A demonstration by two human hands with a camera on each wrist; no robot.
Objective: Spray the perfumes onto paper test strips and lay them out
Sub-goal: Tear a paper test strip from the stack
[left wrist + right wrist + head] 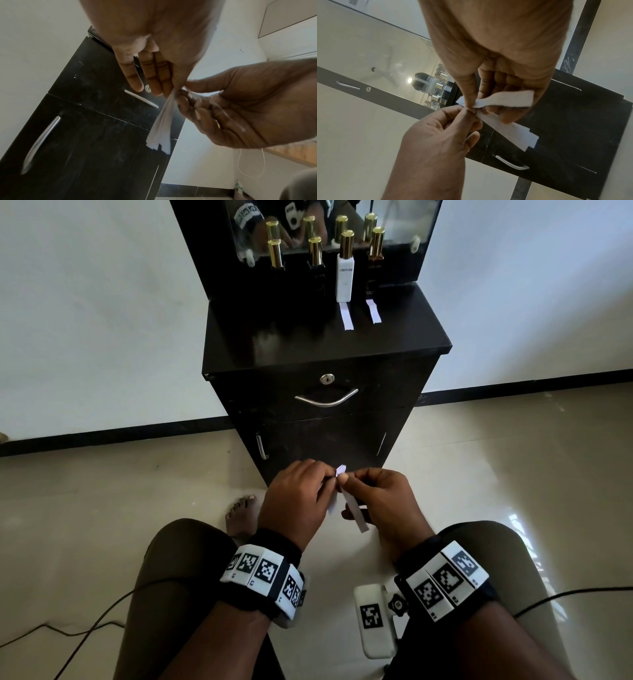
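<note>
My left hand [329, 479] pinches the top of a small bundle of white paper strips [161, 129] low in front of the black cabinet [325, 350]. Touching it fingertip to fingertip, my right hand [345, 482] pinches a single strip [505, 100] at the same end, and this strip [356, 513] angles away from the bundle. Far back on the cabinet top stands a row of gold-capped perfume bottles: a white one [344, 275] and three dark ones [315, 251]. Two strips lie flat, one [347, 316] before the white bottle and one [373, 310] to its right.
A mirror [404, 224] rises behind the bottles. The cabinet front has a drawer with a metal handle [325, 400] and doors below. My knees flank a white device [375, 621] on the tiled floor, a bare foot [241, 517] rests near the cabinet base, and cables [85, 631] trail left and right.
</note>
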